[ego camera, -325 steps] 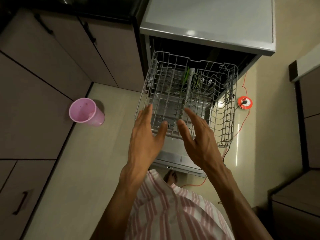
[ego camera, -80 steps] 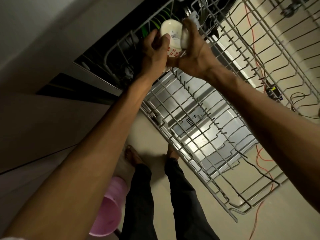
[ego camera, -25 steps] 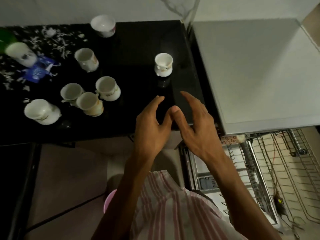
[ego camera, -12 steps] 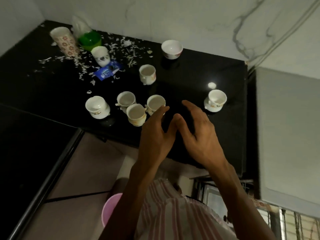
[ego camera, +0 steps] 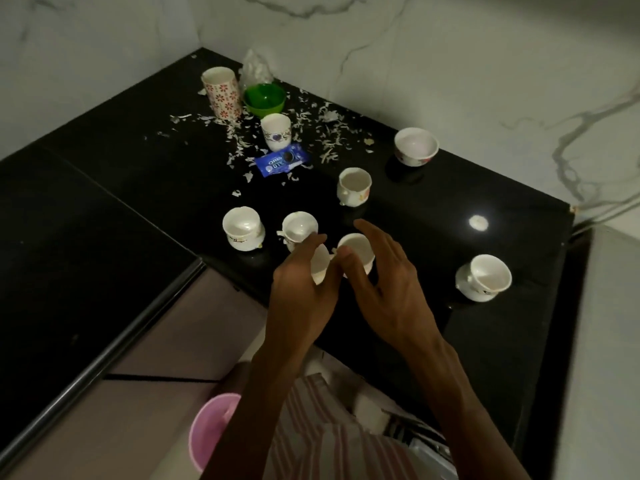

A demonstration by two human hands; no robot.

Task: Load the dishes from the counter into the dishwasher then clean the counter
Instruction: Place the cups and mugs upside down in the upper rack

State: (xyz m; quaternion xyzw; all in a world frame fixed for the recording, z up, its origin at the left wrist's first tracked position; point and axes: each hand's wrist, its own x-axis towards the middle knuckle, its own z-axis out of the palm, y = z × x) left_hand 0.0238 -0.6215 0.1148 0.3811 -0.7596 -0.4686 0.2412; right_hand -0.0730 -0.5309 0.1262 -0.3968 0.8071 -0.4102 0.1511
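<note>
Both hands reach over the front edge of the glossy black stone counter (ego camera: 433, 216). Left hand (ego camera: 304, 289) has fingers loosely spread, held in front of a small white ceramic cup (ego camera: 320, 263); can't tell if it touches. Right hand (ego camera: 384, 282) is wide, fingers straight, alongside a 2nd white teacup (ego camera: 356, 249), thumb just beside its rim.

Just beyond the left fingertips: white handled cup (ego camera: 299, 228); further left, white squat cup (ego camera: 242, 228). Beyond the right hand: white floral cup (ego camera: 354, 187), w/ a white floral bowl (ego camera: 415, 147) farther back. Well right of the right hand: white cup w/ flared rim (ego camera: 486, 278).

Far back-left: blue Oreo wrapper (ego camera: 281, 162), white paper scraps (ego camera: 325, 136), white mug w/ purple pattern (ego camera: 276, 131), green plastic bowl (ego camera: 265, 100), tall red-flowered tumbler (ego camera: 221, 93). Below the left arm, down on the floor: pink plastic bucket (ego camera: 207, 431).
</note>
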